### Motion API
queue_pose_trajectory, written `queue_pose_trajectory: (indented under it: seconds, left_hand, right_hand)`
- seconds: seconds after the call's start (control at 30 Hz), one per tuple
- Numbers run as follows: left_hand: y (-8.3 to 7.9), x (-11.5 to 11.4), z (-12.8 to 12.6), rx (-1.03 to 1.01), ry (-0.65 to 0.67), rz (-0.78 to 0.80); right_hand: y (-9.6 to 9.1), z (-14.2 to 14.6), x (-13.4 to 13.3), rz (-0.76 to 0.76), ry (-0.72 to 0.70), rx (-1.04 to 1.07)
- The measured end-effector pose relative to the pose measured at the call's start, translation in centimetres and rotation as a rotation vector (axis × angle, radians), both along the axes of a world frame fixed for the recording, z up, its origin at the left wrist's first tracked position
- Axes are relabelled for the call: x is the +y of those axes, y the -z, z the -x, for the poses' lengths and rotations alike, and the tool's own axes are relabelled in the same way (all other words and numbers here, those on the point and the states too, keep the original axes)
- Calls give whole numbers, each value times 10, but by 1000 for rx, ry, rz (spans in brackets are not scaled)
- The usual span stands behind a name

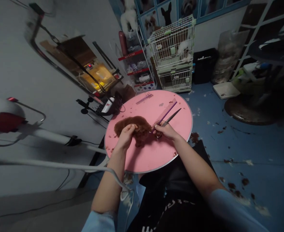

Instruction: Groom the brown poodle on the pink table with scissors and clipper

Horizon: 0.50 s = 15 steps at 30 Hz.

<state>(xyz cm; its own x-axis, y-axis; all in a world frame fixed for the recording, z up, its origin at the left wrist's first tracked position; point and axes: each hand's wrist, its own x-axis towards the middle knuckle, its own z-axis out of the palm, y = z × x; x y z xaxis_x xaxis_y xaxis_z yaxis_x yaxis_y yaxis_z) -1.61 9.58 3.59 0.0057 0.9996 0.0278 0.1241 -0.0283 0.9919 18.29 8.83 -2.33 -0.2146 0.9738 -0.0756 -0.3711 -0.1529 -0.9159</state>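
A small brown curly-coated dog [142,124] is on the round pink grooming table [154,158]. My left hand [127,132] is closed in a pinch on its fur; the exact body part is hard to make out. In my right hand [165,129] are a purple comb [166,111] and a pair of scissors [173,116]. Both point away to the upper right, the comb's teeth facing up and left. The finger loops of the scissors hang below the hand. Near the dog's right end, the comb's lower tip lies close to the fur.
Another comb [144,99] lies at the table's far edge. Brown hair clippings dot the tabletop and blue floor [258,141]. Stacked wire cages [172,48], the upper with a white dog [184,48], stand behind. A grey hose [84,166] crosses at left, below a grooming arm [50,66].
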Motion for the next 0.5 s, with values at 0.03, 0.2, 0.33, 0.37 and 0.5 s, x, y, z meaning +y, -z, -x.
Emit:
queue_pose_trajectory:
  seconds: [0.03, 0.2, 0.33, 0.37, 0.5]
  left_hand:
    - [0, 0, 0, -5, -2, 2]
    - [6, 0, -5, -26, -6, 2]
    - [8, -6, -3, -53, -44, -16]
    - [7, -9, -1, -50, -61, -26]
    - [12, -7, -17, 22, -98, -98]
  right_hand:
    - [0, -7, -4, 4, -2, -18]
    - [25, -53, -24, 99, 171, -189]
    - [41, -73, -23, 180, 194, -324]
    - [41, -75, -22, 192, 179, -346]
    - [29, -81, -21, 220, 179, -395]
